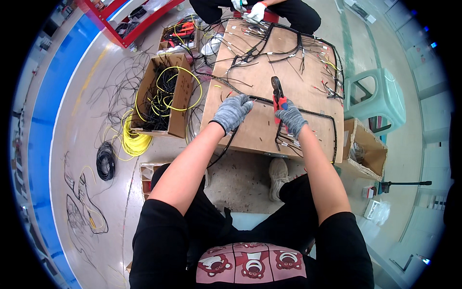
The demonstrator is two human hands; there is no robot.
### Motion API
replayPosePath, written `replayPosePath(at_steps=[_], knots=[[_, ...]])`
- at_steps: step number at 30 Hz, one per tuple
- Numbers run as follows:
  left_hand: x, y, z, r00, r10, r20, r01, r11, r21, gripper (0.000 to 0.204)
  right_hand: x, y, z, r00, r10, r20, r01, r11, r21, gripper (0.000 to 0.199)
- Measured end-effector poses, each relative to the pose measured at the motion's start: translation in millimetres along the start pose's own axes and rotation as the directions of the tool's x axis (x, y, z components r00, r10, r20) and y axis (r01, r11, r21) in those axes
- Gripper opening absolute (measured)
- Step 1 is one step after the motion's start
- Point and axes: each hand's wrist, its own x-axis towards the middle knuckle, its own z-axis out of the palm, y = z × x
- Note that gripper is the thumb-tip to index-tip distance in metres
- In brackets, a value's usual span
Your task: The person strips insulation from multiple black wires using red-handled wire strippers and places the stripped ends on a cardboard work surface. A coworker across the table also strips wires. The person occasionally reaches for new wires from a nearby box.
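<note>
Gripping pliers point(277, 94), right hand point(290, 118)

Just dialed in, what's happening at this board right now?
A seated person in grey gloves works on a black wire harness laid out on a low wooden board. The right hand grips red-handled pliers, tips pointing away; the left hand holds a black cable at the board's left part. Across the board, another person's white-gloved hand handles wires. A cardboard box of yellow and black wire stands left.

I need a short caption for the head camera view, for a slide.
Gloved left hand holds a black cable on the plywood board while the right hand grips red-handled pliers.
</note>
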Motion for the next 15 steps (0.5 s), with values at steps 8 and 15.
replayPosePath(at_steps=[8, 15], knots=[[0, -1, 3, 0.998, 0.046, -0.041, -0.046, 0.999, 0.012, 0.036, -17, -2, -3, 0.96, -0.128, 0.248, 0.056, 0.959, 0.278, 0.027], [3, 8, 7, 0.996, 0.085, -0.022, -0.084, 0.995, 0.062, 0.035, -19, 23, 6, 0.933, -0.076, 0.351, 0.016, 0.985, 0.173, 0.028]])
